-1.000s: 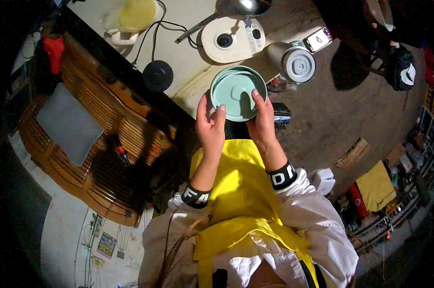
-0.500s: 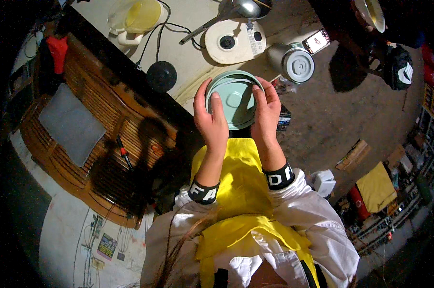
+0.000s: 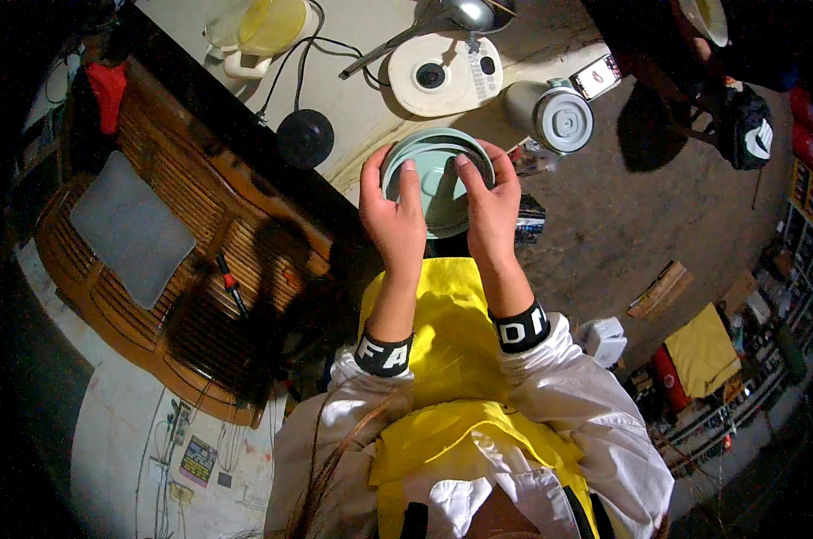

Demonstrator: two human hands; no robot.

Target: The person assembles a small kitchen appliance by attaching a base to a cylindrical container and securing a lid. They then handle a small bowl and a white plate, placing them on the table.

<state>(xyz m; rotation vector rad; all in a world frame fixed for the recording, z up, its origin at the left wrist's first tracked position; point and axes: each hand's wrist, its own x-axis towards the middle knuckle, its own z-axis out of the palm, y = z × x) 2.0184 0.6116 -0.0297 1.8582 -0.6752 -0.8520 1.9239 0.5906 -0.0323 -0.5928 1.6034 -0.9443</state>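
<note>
Between my two hands, in front of my yellow apron, is a pale green round container (image 3: 439, 193) tilted so that its inside shows. A second curved rim shows inside the outer one on the far side; I cannot tell if it is a separate piece. My left hand (image 3: 395, 207) wraps the left side, its thumb laid over the near rim. My right hand (image 3: 493, 208) grips the right side, its thumb pressed inward over the rim. The fingers of both hands curl behind the container and are partly hidden.
Beyond my hands a pale table holds a white appliance base (image 3: 445, 75), a grey lidded tumbler (image 3: 564, 120), a phone (image 3: 596, 76), a ladle (image 3: 397, 48), a black round base with cord (image 3: 305, 138) and a jug (image 3: 261, 31). A wooden bench (image 3: 168, 355) with a grey cushion (image 3: 132, 229) stands at left.
My right thumb has moved inward, farther over the container's rim. The container has shifted slightly left and its inner rim stands a little farther from the outer one.
</note>
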